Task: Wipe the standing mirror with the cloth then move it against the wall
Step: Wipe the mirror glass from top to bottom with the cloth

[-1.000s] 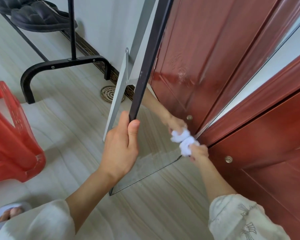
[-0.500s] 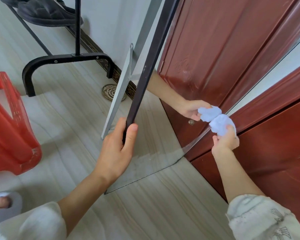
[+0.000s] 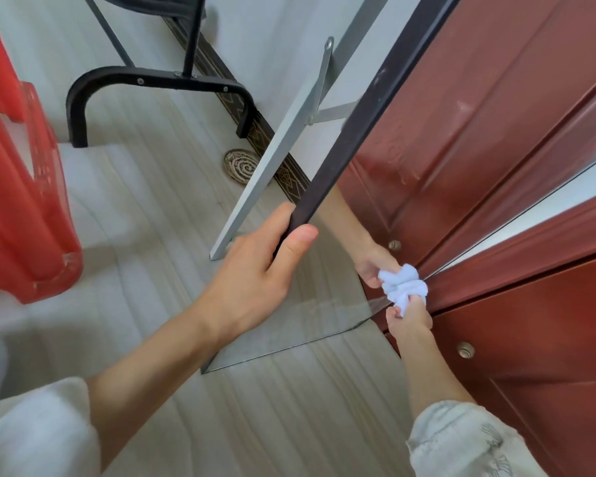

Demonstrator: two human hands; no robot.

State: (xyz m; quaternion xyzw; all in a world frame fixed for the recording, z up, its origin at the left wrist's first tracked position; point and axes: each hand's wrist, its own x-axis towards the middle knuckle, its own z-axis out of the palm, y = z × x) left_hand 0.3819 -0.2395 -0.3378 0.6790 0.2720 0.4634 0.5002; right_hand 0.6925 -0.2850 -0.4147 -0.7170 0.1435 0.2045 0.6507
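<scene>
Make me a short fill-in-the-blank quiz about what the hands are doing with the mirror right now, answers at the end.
1. The left hand grips the mirror's dark ____.
2. The right hand presses a white ____ against the glass, low on the mirror.
3. The door beside the mirror is coloured ____.
4. The grey support leg sits on the ____ side of the mirror.

Answers: frame; cloth; red; back

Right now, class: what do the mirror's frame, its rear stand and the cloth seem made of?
Mirror frame: dark, matte, thin and straight, probably painted metal. Rear stand: pale grey flat bar with a riveted brace, likely metal. Cloth: white, soft, bunched fabric, fibre unclear.
</scene>
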